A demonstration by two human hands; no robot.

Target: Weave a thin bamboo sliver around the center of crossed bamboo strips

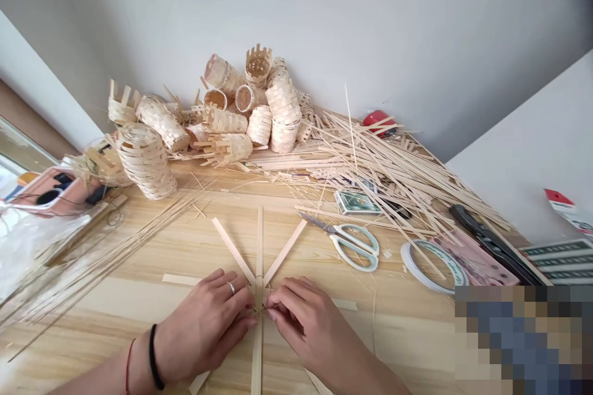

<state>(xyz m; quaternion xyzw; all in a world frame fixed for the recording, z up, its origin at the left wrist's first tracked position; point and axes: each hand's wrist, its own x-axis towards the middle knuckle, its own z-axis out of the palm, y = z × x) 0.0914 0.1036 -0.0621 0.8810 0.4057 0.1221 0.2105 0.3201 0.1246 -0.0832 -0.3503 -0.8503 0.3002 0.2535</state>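
Bare left hand (pixel 206 327) and right hand (pixel 311 327) are clamped on crossed pale bamboo strips (pixel 259 241). Slipping is risked if the grip loosens.

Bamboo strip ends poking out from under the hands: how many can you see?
8 strip ends: three above the left hand and right hand, three below them, and one at each side. More may be hidden beneath the hands.

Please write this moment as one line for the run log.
left hand: holds crossed bamboo strips | right hand: holds same crossing | nearby: scissors
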